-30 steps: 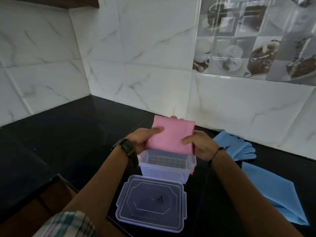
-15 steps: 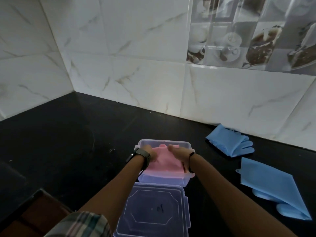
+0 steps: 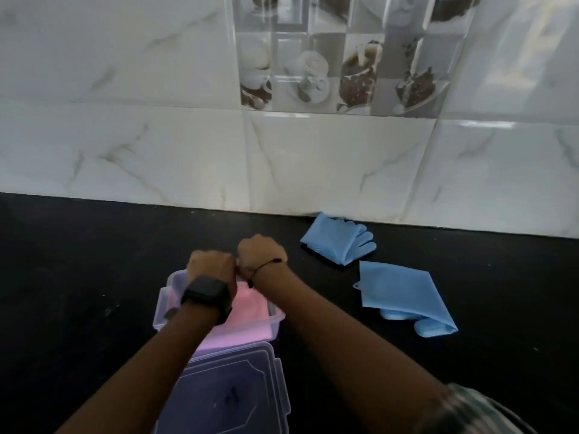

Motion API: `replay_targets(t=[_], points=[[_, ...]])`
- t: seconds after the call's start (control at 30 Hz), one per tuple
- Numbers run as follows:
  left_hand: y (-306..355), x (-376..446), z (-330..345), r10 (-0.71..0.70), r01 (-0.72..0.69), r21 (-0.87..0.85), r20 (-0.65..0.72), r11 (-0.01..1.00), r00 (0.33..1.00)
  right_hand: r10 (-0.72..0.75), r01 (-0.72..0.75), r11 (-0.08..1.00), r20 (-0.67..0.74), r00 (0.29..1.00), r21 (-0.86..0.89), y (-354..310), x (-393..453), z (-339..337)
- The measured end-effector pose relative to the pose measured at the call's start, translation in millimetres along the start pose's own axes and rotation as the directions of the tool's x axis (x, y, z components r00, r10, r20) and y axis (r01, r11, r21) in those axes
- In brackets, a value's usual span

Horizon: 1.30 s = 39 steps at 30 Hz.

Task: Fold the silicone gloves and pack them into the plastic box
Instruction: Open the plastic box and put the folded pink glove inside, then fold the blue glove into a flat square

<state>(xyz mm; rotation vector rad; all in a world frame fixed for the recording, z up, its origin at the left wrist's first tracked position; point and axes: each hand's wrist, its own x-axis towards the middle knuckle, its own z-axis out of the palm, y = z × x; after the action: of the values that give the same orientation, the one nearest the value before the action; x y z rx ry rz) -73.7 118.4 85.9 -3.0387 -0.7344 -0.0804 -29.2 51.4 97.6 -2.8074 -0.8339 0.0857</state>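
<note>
Head view: left hand (image 3: 210,265) and right hand (image 3: 261,252), both fisted, press the pink glove (image 3: 247,311) into the plastic box (image 3: 165,296). Two blue gloves (image 3: 340,242) (image 3: 404,297) lie right of the box on the bench (image 3: 78,277), unpacked; lid (image 3: 225,393) off.

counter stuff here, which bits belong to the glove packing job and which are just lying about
Part of the job:
- pink glove, pressed into the box by both hands
- plastic box
- lid, off, in front of the box
- blue glove by the wall
- blue glove nearer the camera
- left hand, right hand

Just there:
- black counter
- tiled wall
</note>
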Motion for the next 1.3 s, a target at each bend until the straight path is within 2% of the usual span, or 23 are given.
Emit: replay_targets(t=[0.03, 0.13, 0.17, 0.23, 0.3, 0.37, 0.4, 0.47, 0.5, 0.53, 0.6, 0.67, 0.7, 0.73, 0.77, 0.8, 0.83, 0.87, 0.97, 1.03, 1.1, 1.2, 1.3], points=[[7, 0, -10, 0.073, -0.073, 0.005, -0.083, 0.997, 0.994, 0.023, -0.019, 0.998, -0.082, 0.996, 0.053, 15, -3, -12], [49, 3, -31, 0.153, -0.171, -0.136, -0.135, 0.976, 0.979, 0.191, -0.171, 0.979, -0.212, 0.959, 0.107, 92, -17, -34], [69, 3, -32, 0.191, -0.211, -0.179, -0.124, 0.961, 0.974, 0.249, -0.243, 0.968, -0.172, 0.953, 0.056, 124, -24, -35], [114, -8, -29, 0.257, -0.269, -0.343, -0.080, 0.900, 0.963, 0.332, -0.325, 0.941, 0.064, 0.941, -0.094, 183, -42, -26], [156, -22, -14, 0.323, -0.239, -0.576, 0.047, 0.782, 0.945, 0.396, -0.350, 0.918, 0.352, 0.848, -0.188, 224, -59, -2], [192, -45, 9, 0.403, -0.025, -0.774, 0.301, 0.632, 0.864, 0.392, -0.333, 0.919, 0.408, 0.824, -0.211, 247, -70, 24], [206, -54, 21, 0.389, 0.201, -0.825, 0.445, 0.528, 0.807, 0.371, -0.317, 0.927, 0.351, 0.860, -0.203, 254, -71, 32], [220, -67, 43, 0.385, 0.677, -0.724, 0.667, 0.132, 0.638, 0.321, -0.272, 0.939, 0.256, 0.912, -0.210, 263, -71, 35], [224, -70, 55, 0.391, 0.790, -0.613, 0.725, -0.008, 0.567, 0.305, -0.261, 0.945, 0.234, 0.923, -0.198, 265, -70, 32], [227, -71, 64, 0.410, 0.839, -0.539, 0.750, -0.076, 0.519, 0.306, -0.274, 0.948, 0.216, 0.927, -0.163, 268, -69, 27], [238, -71, 76, 0.400, 0.858, -0.497, 0.765, -0.131, 0.505, 0.370, -0.379, 0.925, 0.166, 0.914, 0.029, 277, -71, 18], [253, -69, 81, 0.388, 0.844, -0.513, 0.753, -0.158, 0.531, 0.529, -0.535, 0.763, 0.125, 0.840, 0.364, 291, -78, 13], [261, -68, 81, 0.379, 0.838, -0.522, 0.751, -0.161, 0.541, 0.621, -0.584, 0.593, 0.146, 0.770, 0.554, 297, -84, 12], [269, -67, 81, 0.367, 0.828, -0.540, 0.747, -0.151, 0.554, 0.694, -0.568, 0.336, 0.210, 0.688, 0.751, 303, -90, 12], [275, -65, 81, 0.351, 0.818, -0.563, 0.746, -0.120, 0.566, 0.717, -0.464, 0.024, 0.308, 0.625, 0.885, 307, -97, 12], [281, -64, 80, 0.332, 0.803, -0.590, 0.743, -0.082, 0.581, 0.708, -0.308, -0.257, 0.395, 0.585, 0.916, 312, -105, 13], [285, -62, 81, 0.301, 0.779, -0.626, 0.736, -0.039, 0.606, 0.694, -0.146, -0.447, 0.445, 0.566, 0.882, 315, -115, 15], [289, -58, 85, 0.267, 0.747, -0.664, 0.726, 0.035, 0.634, 0.697, -0.005, -0.549, 0.461, 0.549, 0.836, 316, -124, 17], [291, -48, 91, 0.131, 0.615, -0.731, 0.669, 0.295, 0.732, 0.743, 0.228, -0.624, 0.476, 0.471, 0.748, 313, -153, 16], [289, -36, 90, 0.104, 0.514, -0.754, 0.598, 0.409, 0.795, 0.752, 0.280, -0.637, 0.500, 0.429, 0.718, 311, -175, 14], [287, -22, 88, 0.045, 0.495, -0.716, 0.589, 0.492, 0.807, 0.743, 0.294, -0.649, 0.502, 0.442, 0.701, 305, -202, 17], [279, 3, 78, -0.039, 0.387, -0.661, 0.476, 0.644, 0.879, 0.681, 0.188, -0.683, 0.522, 0.513, 0.706, 276, -234, 35], [274, 19, 76, 0.103, 0.165, -0.677, 0.336, 0.718, 0.936, 0.538, -0.038, -0.713, 0.582, 0.610, 0.700, 241, -251, 54]])
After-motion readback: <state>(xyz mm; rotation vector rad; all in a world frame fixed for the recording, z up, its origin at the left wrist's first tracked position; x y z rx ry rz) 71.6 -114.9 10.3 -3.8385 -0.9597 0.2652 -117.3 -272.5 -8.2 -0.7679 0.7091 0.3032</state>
